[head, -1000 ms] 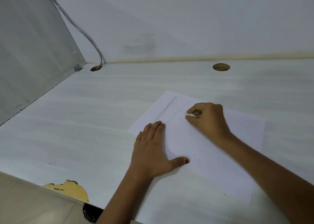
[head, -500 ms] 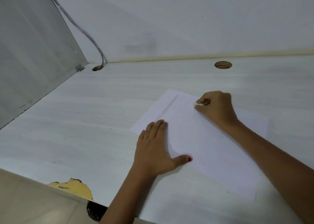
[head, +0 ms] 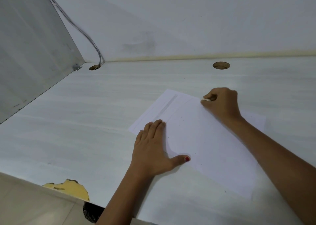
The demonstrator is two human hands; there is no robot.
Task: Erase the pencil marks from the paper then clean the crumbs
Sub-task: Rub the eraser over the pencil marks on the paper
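Single head-worn wide-angle view, from the near edge, facing forward and down, close above pale wood-grain desktop (head: 77,122), white wall (head: 188,16) far.

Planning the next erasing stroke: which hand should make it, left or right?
Right. The right hand pinches the eraser near the far edge of the paper, while the left hand lies flat on the sheet, pinning it down.

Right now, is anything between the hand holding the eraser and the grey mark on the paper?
Nothing visible does. The right hand pinches the eraser on the paper; only bare sheet and tiny crumbs lie between it and the grey mark. The left hand presses nearer, aside.
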